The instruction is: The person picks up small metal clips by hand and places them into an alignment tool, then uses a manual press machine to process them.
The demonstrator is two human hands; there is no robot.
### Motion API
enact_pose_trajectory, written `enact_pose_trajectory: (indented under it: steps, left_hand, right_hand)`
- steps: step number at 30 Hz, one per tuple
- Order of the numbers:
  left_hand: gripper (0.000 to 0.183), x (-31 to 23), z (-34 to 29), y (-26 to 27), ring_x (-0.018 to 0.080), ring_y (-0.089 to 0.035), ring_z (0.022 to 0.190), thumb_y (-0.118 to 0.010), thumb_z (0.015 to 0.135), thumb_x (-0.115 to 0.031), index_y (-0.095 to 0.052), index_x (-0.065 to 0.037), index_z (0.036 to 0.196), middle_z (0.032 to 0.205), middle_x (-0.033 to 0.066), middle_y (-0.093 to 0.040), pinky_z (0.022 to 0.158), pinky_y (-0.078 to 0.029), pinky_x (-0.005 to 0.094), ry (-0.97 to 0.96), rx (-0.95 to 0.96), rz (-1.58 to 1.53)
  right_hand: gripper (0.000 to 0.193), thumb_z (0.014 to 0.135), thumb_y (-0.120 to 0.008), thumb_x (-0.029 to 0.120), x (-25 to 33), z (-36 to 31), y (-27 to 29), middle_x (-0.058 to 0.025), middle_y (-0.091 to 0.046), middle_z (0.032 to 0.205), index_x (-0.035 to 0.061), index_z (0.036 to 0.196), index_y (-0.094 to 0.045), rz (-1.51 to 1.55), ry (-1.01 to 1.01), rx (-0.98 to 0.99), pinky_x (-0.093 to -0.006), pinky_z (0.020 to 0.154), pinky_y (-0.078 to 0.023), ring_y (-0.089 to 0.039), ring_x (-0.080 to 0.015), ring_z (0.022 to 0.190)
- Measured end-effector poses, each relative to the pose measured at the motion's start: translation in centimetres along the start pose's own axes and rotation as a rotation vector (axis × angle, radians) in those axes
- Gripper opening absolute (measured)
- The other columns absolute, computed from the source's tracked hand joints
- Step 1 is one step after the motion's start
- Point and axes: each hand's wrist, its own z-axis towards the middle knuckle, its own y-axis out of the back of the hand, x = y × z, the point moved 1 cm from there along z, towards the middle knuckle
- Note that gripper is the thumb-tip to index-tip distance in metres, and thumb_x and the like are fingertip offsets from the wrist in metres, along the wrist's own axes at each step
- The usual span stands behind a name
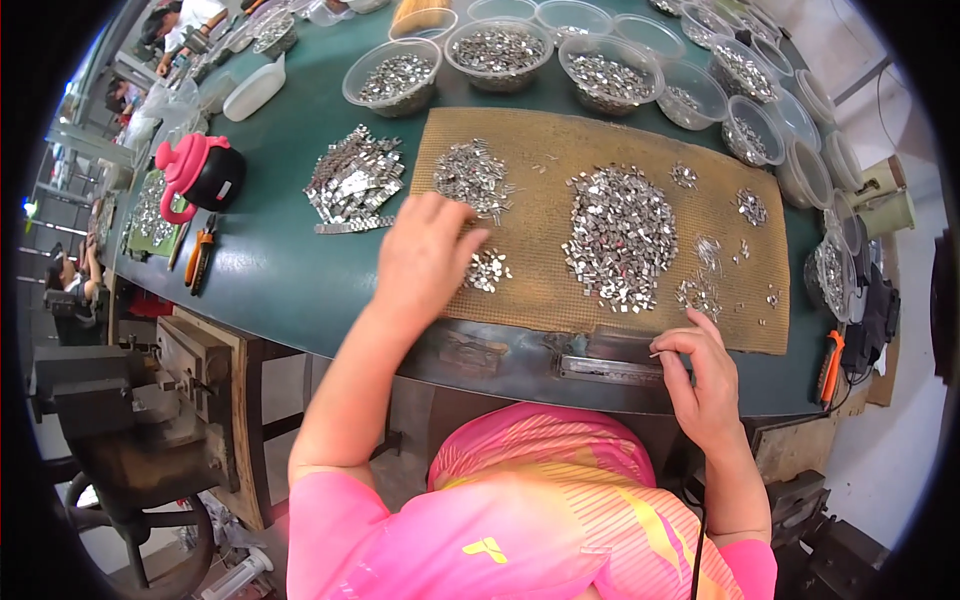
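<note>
A brown textured mat (540, 300) lies on the green table, with heaps of small metal pieces on it. My left hand (425, 250) is over its left edge, between a heap of small narrow metal pieces (472, 178) and a smaller pile of shiny pieces (487, 270). Its thumb is apart from the fingers; the fingertips are partly hidden. Near the front edge, my right hand (705, 375) pinches a small thin metal piece (656, 353) above the right end of a narrow metal fixture (610, 370). A large heap of small metal links (620, 238) covers the mat's middle.
Linked metal strips (355, 180) are piled left of the mat. Clear plastic bowls (498, 50) of metal parts line the back and right. A black pot with a pink lid (205, 170) and orange-handled pliers (203, 255) are left; another orange-handled tool (831, 365) is right.
</note>
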Motion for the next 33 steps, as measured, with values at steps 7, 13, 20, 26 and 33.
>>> enact_pose_trajectory:
  steps: [7, 13, 20, 26, 33]
  left_hand:
    - [0.013, 2.7, 0.8, -0.3, 0.0353, -0.065, 0.096, -0.075, 0.091, -0.011, -0.067, -0.002, 0.097, 0.095, 0.0146, -0.066, 0.083, -0.051, 0.0438, 0.033, 0.063, -0.037]
    - [0.011, 1.7, 0.9, 0.3, 0.0355, -0.063, 0.097, -0.073, 0.092, -0.010, -0.065, -0.002, 0.096, 0.094, 0.0133, -0.064, 0.082, -0.050, 0.0449, 0.037, 0.045, -0.076]
    - [0.007, 0.3, -0.6, 0.7, 0.0089, -0.058, 0.071, -0.068, 0.098, -0.003, -0.064, -0.001, 0.104, 0.086, 0.0043, -0.066, 0.069, -0.050, 0.0265, 0.317, 0.051, -0.458]
    - [0.011, -1.4, -2.0, 0.0, 0.0072, -0.062, 0.081, -0.068, 0.101, -0.004, -0.064, -0.001, 0.110, 0.091, 0.0013, -0.067, 0.074, -0.051, 0.0234, 0.362, 0.066, -0.839]
    - [0.020, -6.6, -3.5, -0.5, 0.0182, -0.072, 0.088, -0.072, 0.096, -0.002, -0.067, -0.003, 0.115, 0.102, 0.0094, -0.074, 0.080, -0.056, 0.0299, 0.148, 0.194, -0.749]
  right_hand:
    - [0.011, 0.094, -0.068, 0.003, 0.6, -0.1, 0.2, -0.0086, -0.073, 0.104, 0.0060, 0.104, -0.065, -0.001, -0.058, 0.080, -0.0526, 0.111, -0.046, -0.071, -0.0283, 0.100]
    - [0.015, 0.092, -0.070, 0.004, 0.6, -0.8, -0.7, -0.0075, -0.072, 0.114, 0.0063, 0.105, -0.063, -0.073, 0.048, 0.132, -0.0541, 0.112, -0.043, -0.069, -0.0275, 0.111]
    - [0.021, 0.086, -0.073, 0.002, 1.4, -1.1, -1.0, -0.0097, -0.070, 0.109, 0.0039, 0.104, -0.063, -0.288, 0.193, 0.113, -0.0564, 0.113, -0.042, -0.070, -0.0269, 0.108]
    - [0.026, 0.083, -0.073, 0.001, 1.5, -1.6, -1.3, -0.0109, -0.071, 0.111, 0.0021, 0.107, -0.065, -0.318, 0.200, 0.109, -0.0545, 0.110, -0.046, -0.071, -0.0273, 0.106]
    - [0.032, 0.082, -0.076, 0.003, 1.1, -2.1, -1.2, -0.0122, -0.075, 0.119, 0.0038, 0.114, -0.070, -0.175, 0.099, 0.082, -0.0485, 0.106, -0.052, -0.073, -0.0284, 0.109]
